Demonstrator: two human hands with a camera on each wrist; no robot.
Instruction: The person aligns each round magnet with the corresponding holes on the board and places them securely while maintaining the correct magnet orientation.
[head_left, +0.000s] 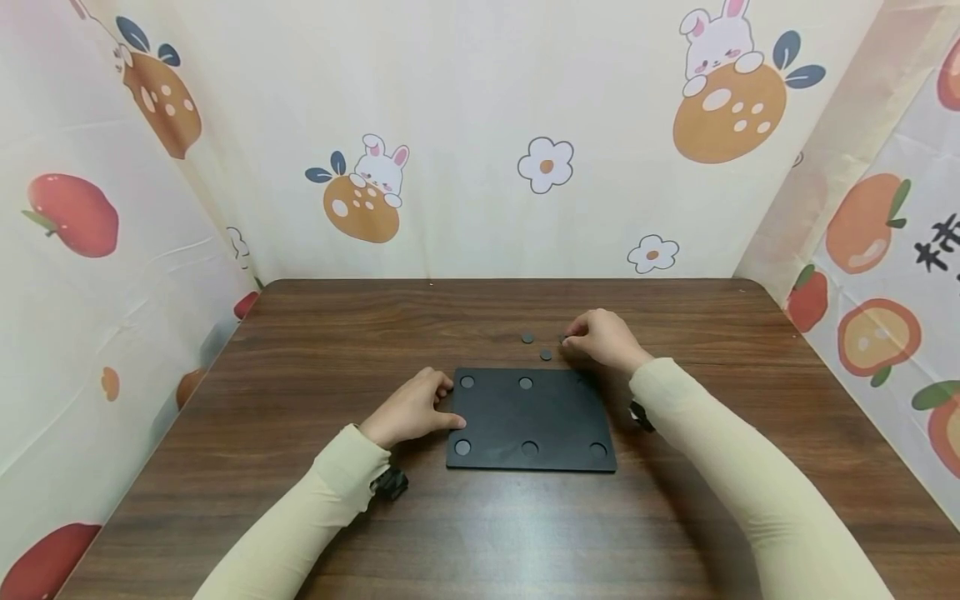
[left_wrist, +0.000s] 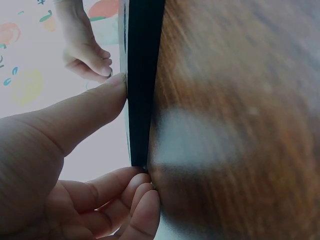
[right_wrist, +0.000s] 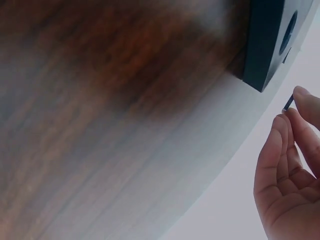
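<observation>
On the desk (head_left: 487,542), my left hand (head_left: 412,408) grips the board (head_left: 525,421) by its left edge. Beyond, my right hand (head_left: 602,337) pinches one disc (right_wrist: 288,103), fingertips nearly together; two loose discs (head_left: 546,355) lie past the board. Judged step: single-disc transfer. Next move calls for a steady board.

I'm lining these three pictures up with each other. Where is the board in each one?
Head: the board lies below and slightly right of centre.
Left wrist: seen edge-on, a dark upright strip left of centre, running down from the top.
Right wrist: only a corner part shows, at the top, right of centre.
Shared landmark: the right hand pinching a disc, visible in all three.
</observation>
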